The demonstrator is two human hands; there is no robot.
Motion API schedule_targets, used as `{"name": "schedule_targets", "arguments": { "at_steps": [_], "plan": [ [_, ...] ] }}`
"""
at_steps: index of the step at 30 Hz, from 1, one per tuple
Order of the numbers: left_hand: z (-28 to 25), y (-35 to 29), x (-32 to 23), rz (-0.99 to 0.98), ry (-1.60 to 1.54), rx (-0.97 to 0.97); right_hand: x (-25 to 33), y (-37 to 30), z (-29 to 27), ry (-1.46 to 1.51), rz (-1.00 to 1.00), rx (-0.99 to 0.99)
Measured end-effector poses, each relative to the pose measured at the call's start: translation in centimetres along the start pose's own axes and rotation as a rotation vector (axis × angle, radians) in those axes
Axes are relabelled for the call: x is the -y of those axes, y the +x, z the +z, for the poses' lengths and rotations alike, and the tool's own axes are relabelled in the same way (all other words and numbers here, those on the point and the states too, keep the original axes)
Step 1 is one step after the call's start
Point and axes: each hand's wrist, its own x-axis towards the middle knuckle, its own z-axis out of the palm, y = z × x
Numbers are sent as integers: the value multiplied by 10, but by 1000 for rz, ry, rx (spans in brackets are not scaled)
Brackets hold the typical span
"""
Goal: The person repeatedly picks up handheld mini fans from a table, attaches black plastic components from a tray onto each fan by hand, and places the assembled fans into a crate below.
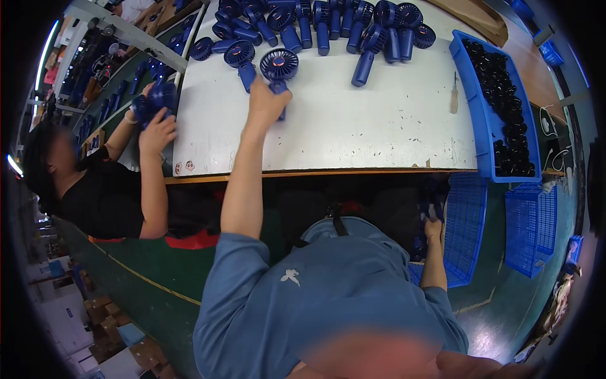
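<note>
My left hand [267,104] reaches over the white table and is closed around the handle of a dark blue handheld fan [279,64], whose round grille points up. Just left of it lies another handheld fan [239,55], apart from the main group. Low on the right, my right hand [433,230] is inside a blue plastic crate [466,234] beside the table. It touches or is close to dark blue fans [432,197] there. Its fingers are dim and partly hidden, so their grip does not show.
Several blue fans [304,22] crowd the table's far side; one fan [363,68] lies nearer. A screwdriver-like tool [454,95] lies at the right. A blue tray [481,136] holds black round parts [505,101]. At left, a co-worker [101,189] handles fans [154,101].
</note>
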Motion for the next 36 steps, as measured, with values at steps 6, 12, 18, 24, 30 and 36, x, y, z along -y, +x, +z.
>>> {"name": "schedule_targets", "arguments": {
  "at_steps": [6,12,18,24,30,36],
  "plan": [
    [24,-165,-114,-297,-1033,232,277,-181,-83,673,-591,341],
    [59,-193,-149,-195,-1346,219,364,-277,-68,593,-742,550],
    [50,-154,-139,-639,-1525,350,396,-274,-87,38,-1154,262],
    [43,-145,-155,-644,-1628,391,420,-250,-128,-162,-1310,296],
    [71,-148,-127,-638,-1658,827,421,-245,-128,-272,-1508,335],
    [59,-174,-156,-425,-1630,934,470,-228,-222,-507,-1076,703]
  ]
}}
